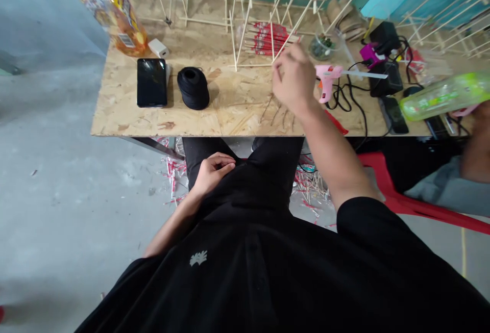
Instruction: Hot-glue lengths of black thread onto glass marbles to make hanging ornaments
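Note:
My left hand (213,172) lies on my lap, its fingers stretched out, open, with nothing visible in it. Over the tabletop my right hand (294,80) is raised with its fingers curled in and slightly blurred; whatever they may hold is hidden. Just beyond it stands a frame of thin wooden sticks (254,65). Several thin dark strands (276,113) lie on the board below that hand. To its right rests a pink glue gun (327,83) with a glue stick (363,74) out of its back. A spool of black thread (193,88) stands to the left.
Left on the wooden table (126,119) are a phone (152,83), a white charger (158,48) and a bottle (124,22). Behind lie red-wrapped sticks (268,37) and a clear cup (321,47). Cables and a power strip (385,80) are at right, near another person's arm (476,149).

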The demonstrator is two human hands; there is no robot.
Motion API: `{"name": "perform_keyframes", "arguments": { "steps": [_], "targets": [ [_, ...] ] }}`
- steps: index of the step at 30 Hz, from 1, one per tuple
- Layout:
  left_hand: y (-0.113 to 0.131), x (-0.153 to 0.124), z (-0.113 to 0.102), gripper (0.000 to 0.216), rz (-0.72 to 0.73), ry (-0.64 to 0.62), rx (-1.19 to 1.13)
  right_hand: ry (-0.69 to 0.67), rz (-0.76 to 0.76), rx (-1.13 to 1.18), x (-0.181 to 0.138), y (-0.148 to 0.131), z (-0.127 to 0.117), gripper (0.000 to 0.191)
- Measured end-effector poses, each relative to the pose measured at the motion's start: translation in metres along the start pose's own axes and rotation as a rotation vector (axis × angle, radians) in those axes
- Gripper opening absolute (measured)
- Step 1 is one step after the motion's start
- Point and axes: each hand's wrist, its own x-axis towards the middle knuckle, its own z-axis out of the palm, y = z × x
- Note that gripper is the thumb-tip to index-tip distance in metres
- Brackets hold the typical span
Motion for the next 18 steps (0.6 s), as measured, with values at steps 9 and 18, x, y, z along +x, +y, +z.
{"name": "perform_keyframes", "arguments": {
  "steps": [9, 18],
  "targets": [
    [0.001, -0.002, 0.001, 0.024, -0.001, 0.006, 0.029, -0.029, -0.084, 0.08, -0.091, -0.071, 0.036, 0.024],
    [0.009, -0.005, 0.001, 0.021, 0.062, 0.01, 0.069, 0.028, -0.005, 0.274, -0.115, -0.078, 0.022, 0.021]
  ]
}}
